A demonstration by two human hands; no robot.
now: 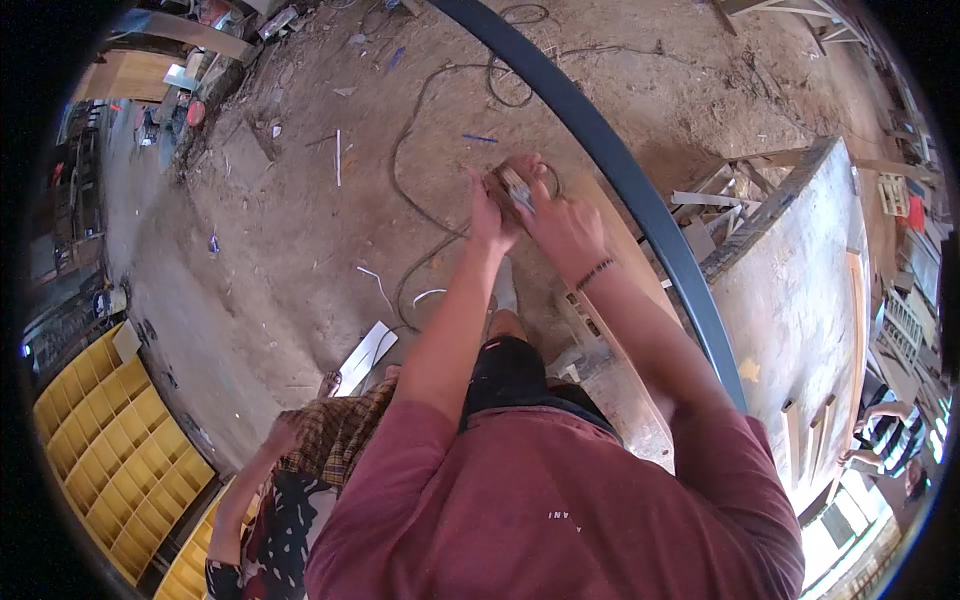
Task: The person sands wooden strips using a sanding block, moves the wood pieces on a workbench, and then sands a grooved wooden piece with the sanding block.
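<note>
My two hands meet in front of me, above the dirt floor. My left hand [492, 215] is closed around the side of a small brown object with a pale, silvery part [517, 188]; its kind is too small and blurred to tell. From the other side, my right hand [568, 228], with a dark beaded bracelet [595, 273] at the wrist, has its fingers closed on the same object. Both hands partly cover it. Below and beside my right forearm runs a long wooden board [618, 235].
A long dark bar [600, 150] curves across the view, right of my hands. A cable [398, 170] loops over the floor. A worn panel [790, 250] stands right. A person [285, 520] is close at lower left, near a yellow compartmented rack [110, 410]; another person [890, 430] is far right.
</note>
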